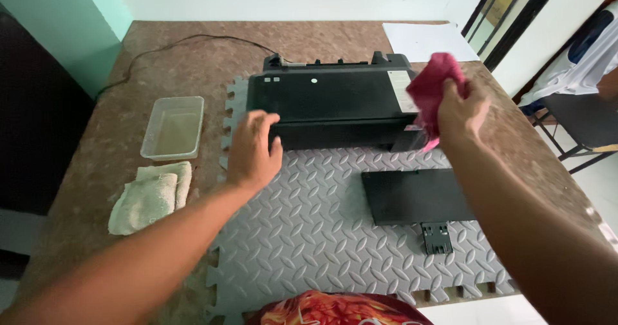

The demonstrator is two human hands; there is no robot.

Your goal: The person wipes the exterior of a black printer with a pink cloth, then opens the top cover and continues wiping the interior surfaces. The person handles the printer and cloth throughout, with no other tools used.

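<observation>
A black printer (335, 99) stands on a grey foam mat (309, 228) at the middle of a brown table. My left hand (253, 151) rests flat against the printer's front left corner, fingers spread, holding nothing. My right hand (460, 114) grips a crumpled pink cloth (432, 86) and presses it on the printer's right end. The cloth hides part of a white label there.
A detached black panel (415, 195) and a small black bracket (437, 237) lie on the mat in front of the printer. A clear plastic tub (174, 126) and a folded pale green cloth (150, 196) sit left. A cable (174, 45) trails back left. A chair (582, 122) stands at the right.
</observation>
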